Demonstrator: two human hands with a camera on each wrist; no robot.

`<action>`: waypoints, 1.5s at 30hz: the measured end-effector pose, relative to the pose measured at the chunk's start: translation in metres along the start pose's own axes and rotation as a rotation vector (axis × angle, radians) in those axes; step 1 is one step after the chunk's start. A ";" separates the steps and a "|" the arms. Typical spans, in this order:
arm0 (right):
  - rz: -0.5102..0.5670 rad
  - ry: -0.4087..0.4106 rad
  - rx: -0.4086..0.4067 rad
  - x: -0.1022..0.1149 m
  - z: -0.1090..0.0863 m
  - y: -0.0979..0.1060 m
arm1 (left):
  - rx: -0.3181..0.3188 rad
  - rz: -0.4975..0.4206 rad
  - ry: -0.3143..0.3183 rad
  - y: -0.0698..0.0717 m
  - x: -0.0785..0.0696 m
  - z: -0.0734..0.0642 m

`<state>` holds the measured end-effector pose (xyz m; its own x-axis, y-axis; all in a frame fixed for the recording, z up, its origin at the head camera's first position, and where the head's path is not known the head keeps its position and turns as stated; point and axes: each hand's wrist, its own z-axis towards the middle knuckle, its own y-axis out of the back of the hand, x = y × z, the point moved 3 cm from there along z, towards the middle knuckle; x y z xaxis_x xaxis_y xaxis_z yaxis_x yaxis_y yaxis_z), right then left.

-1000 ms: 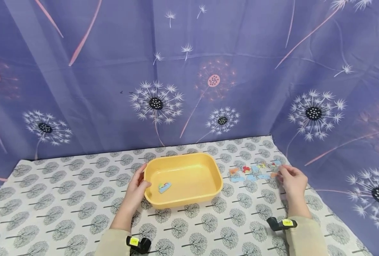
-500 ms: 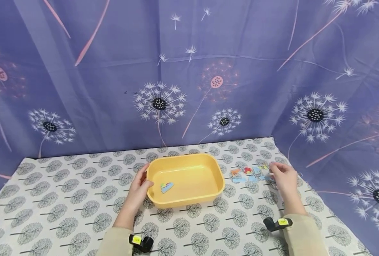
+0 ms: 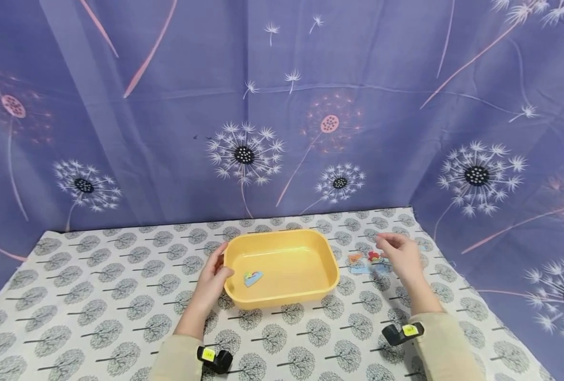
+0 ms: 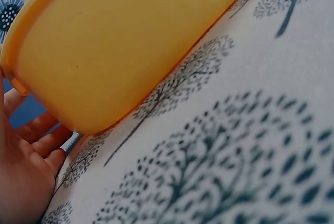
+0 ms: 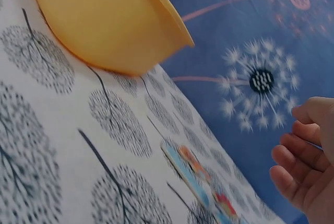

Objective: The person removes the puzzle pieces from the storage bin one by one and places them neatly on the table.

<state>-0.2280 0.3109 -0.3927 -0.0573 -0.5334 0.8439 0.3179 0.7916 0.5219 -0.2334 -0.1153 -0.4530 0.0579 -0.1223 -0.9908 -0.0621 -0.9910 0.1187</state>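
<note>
A yellow plastic tray (image 3: pixel 282 302) stands on the cloth, and my left hand (image 3: pixel 210 286) grips its left end. The thumb lies over the rim while the other fingers are outside, against the wall. In the tray's left part lies one small blue puzzle piece (image 3: pixel 253 278) with a coloured picture. To the tray's right, my right hand (image 3: pixel 403 259) hovers with loosely curled fingers; nothing shows between its fingertips. Below and beside it lie flat puzzle pieces (image 3: pixel 358 268) in blue, orange and red, also visible low in the right wrist view. The hand hides part of the group.
A white cloth (image 3: pixel 96 317) printed with grey trees covers the table. Behind and to the right hangs a purple-blue curtain (image 3: pixel 167 159) with dandelions. A faint blue piece (image 3: pixel 422 247) lies right of my right hand. Each wrist wears a black camera.
My right hand has moved left over the puzzle pieces, from their right end towards the tray. The left hand keeps its hold on the tray. The head view has shifted slightly.
</note>
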 end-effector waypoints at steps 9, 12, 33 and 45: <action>0.009 0.112 0.114 0.032 -0.008 -0.026 | -0.003 -0.005 -0.014 0.001 0.001 -0.002; 0.012 0.155 0.153 0.043 -0.010 -0.037 | -0.005 -0.005 -0.015 0.002 0.001 -0.002; -0.005 0.361 0.399 0.099 -0.027 -0.115 | -0.002 -0.015 -0.032 0.001 0.001 -0.001; -0.059 0.440 0.496 0.108 -0.039 -0.147 | -0.001 -0.019 -0.047 0.001 0.000 0.001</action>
<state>-0.2438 0.1253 -0.3830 0.3640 -0.5689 0.7375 -0.1531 0.7445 0.6499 -0.2339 -0.1160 -0.4530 0.0117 -0.1008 -0.9948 -0.0604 -0.9932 0.0999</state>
